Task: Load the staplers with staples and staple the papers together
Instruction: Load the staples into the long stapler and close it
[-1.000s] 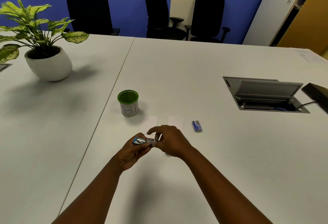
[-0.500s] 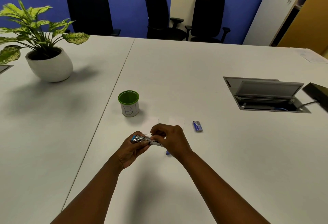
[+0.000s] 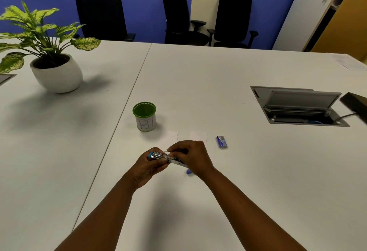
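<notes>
Since the earlier frame, little has shifted: both hands remain together over the white table (image 3: 258,171), the right hand's fingers now set slightly further along the stapler.

Item: stapler (image 3: 160,156), silver metal with a blue end, held above the table in front of the person. Left hand (image 3: 148,168) grips it from below, fingers curled round its body. Right hand (image 3: 191,156) pinches at its top (what the fingertips hold is too small to tell).

Item: papers (image 3: 198,136), white, flat on the table just beyond the hands.

Item: small blue staple box (image 3: 221,142), lying right of the papers.

Item: small blue piece (image 3: 189,172), on the table under the right wrist.

Item: green-rimmed cup (image 3: 144,116) marked "B1", upright, beyond and left of the hands.

Item: potted plant (image 3: 55,72), far left.
</notes>
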`<state>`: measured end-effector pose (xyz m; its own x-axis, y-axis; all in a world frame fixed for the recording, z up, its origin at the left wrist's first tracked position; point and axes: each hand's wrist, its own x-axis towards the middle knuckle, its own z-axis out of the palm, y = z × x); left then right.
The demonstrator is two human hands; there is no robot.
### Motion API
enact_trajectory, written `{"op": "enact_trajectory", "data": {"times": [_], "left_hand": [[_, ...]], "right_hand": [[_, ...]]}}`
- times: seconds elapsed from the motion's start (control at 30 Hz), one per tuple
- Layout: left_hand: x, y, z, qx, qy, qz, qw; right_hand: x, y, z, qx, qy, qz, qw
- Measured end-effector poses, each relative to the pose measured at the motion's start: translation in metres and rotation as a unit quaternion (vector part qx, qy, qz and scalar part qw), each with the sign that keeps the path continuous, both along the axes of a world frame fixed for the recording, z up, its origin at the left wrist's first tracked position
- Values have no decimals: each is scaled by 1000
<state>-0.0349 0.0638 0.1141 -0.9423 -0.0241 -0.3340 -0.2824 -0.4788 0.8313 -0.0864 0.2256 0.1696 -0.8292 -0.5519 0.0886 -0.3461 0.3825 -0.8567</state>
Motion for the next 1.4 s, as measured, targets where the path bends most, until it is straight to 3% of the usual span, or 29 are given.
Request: {"op": "enact_trajectory", "data": {"times": [0.23, 0.4, 0.73, 0.87, 1.13, 1.2, 1.33, 1.4], "left_hand": [[0, 2, -1, -10, 7, 2, 1000], [-1, 0, 6, -20, -1, -14, 1000], [-4, 9, 13, -28, 12, -53, 998], [-9, 11, 20, -26, 16, -46, 998], [-7, 14, 17, -56, 3, -38, 998], [-7, 12, 17, -50, 0, -27, 998], [-7, 10, 19, -45, 4, -15, 999], [-7, 9, 19, -49, 5, -8, 999]], "right_hand": [[-5, 2, 0, -5, -1, 2, 1000], [-6, 7, 3, -71, -123, 5, 990], [-5, 5, 2, 0, -29, 16, 999], [-8, 8, 2, -18, -9, 5, 1000], [-10, 11, 5, 78, 51, 70, 993], [-8, 11, 5, 66, 53, 61, 995], [-9, 11, 8, -54, -111, -63, 990], [-10, 11, 12, -3, -198, -53, 979]]}}
